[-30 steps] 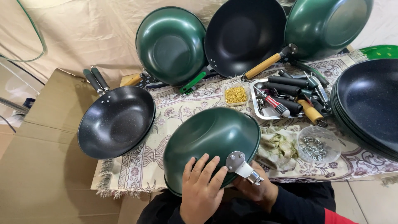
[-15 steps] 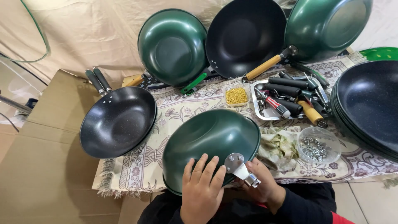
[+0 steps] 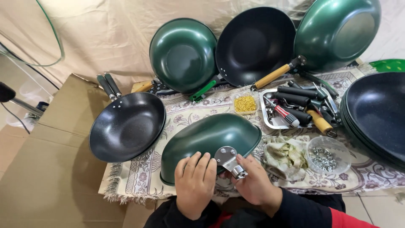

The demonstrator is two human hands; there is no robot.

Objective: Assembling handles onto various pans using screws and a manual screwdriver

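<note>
A dark green wok (image 3: 211, 137) lies upside down on the patterned cloth (image 3: 185, 114) in front of me. My left hand (image 3: 195, 183) presses flat on its near rim. My right hand (image 3: 253, 185) holds a silver metal handle bracket (image 3: 228, 159) against the wok's edge, thumb and fingers around it. A finished black wok (image 3: 126, 126) with two dark handles sits to the left, partly over a cardboard box.
Against the back cloth lean a green wok (image 3: 182, 52), a black wok (image 3: 257, 44) with a wooden handle and another green wok (image 3: 337, 31). A metal tray of handles and tools (image 3: 295, 107), a yellow-filled dish (image 3: 245, 103), a rag (image 3: 287, 153), a bowl of screws (image 3: 328, 154) and stacked black woks (image 3: 377, 114) lie right.
The hands and the bracket stay at the wok's near rim; only my view has shifted slightly.
</note>
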